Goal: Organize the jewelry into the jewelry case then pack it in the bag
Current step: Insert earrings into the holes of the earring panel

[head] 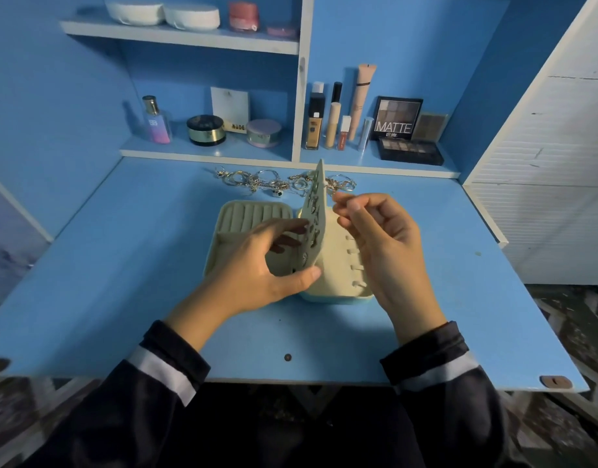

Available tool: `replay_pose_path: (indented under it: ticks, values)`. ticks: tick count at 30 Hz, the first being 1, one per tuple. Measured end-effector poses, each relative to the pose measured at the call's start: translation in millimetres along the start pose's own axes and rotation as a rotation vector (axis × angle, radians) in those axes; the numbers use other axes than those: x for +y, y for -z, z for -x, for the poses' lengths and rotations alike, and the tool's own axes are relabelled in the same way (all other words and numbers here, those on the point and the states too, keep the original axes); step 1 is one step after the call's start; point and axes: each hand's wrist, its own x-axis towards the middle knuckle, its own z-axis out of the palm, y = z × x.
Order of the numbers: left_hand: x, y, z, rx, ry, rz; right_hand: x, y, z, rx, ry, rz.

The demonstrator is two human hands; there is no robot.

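Smooth blue bench [122, 282]. Left hand [274, 261]: grip pinches the upright, perforated cream panel [318, 190] of the open, padded jewelry case [250, 214]. Right hand [375, 238]: grip narrow, fingertips together, contents too small to tell. Behind: tangled metal jewelry [257, 180], then cosmetics shelf [206, 153].

head view | worn on head | faces forward-down | close over blue desk [122, 282]

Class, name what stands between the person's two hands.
In the head view, the upright earring panel of the jewelry case stands between the left hand and the right hand.
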Motion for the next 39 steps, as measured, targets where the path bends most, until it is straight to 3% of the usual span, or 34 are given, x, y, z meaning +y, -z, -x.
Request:
replay_pose_path:
  ticks: [6, 16, 39]
  values:
    - [-4.5, 4.0, 0.2, -0.006, 0.031, 0.039, 12.3, 0.5, -2.7, 0.085, -0.130, 0.096]
    - [-8.9, 3.2, 1.3, -0.028, 0.068, 0.186, 21.0, -5.7, -10.3, 0.054, -0.298, -0.018]
    - [-11.4, 9.2, -0.1, -0.075, 0.097, 0.344, 34.3, -6.0, -12.7, -0.029, -0.356, -0.122]
